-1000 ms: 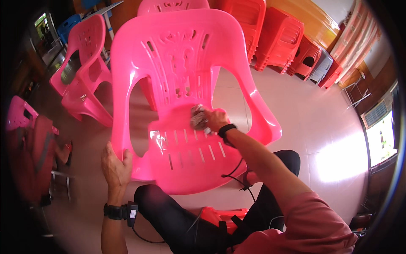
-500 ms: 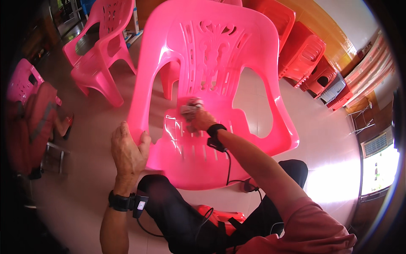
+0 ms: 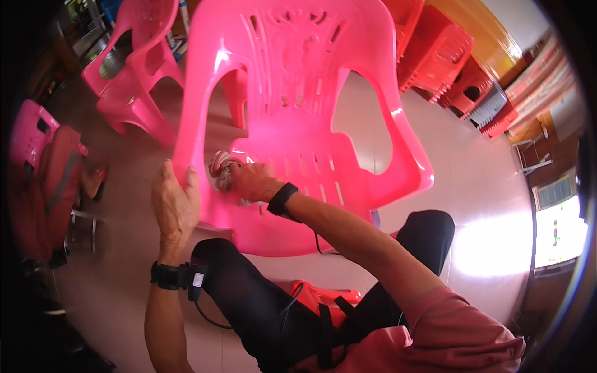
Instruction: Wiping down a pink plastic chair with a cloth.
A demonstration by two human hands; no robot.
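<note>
A pink plastic armchair with a slotted seat and a cut-out backrest stands in front of me, facing me. My left hand grips the front of its left armrest, thumb on the inner side and fingers on the outer. In my right hand is a bunched, red-and-white striped cloth, pressed against the left edge of the seat beside that armrest. The fingertips under the cloth are partly hidden.
Another pink armchair stands at the far left. Stacked red stools line the far right. A further pink chair, with a red garment by it, is at the left edge. Below me is a red stool.
My right hand has moved the cloth from the rear of the seat leftward and nearer, to its left edge. The chair sits slightly higher and further left in view; my left hand keeps its hold.
</note>
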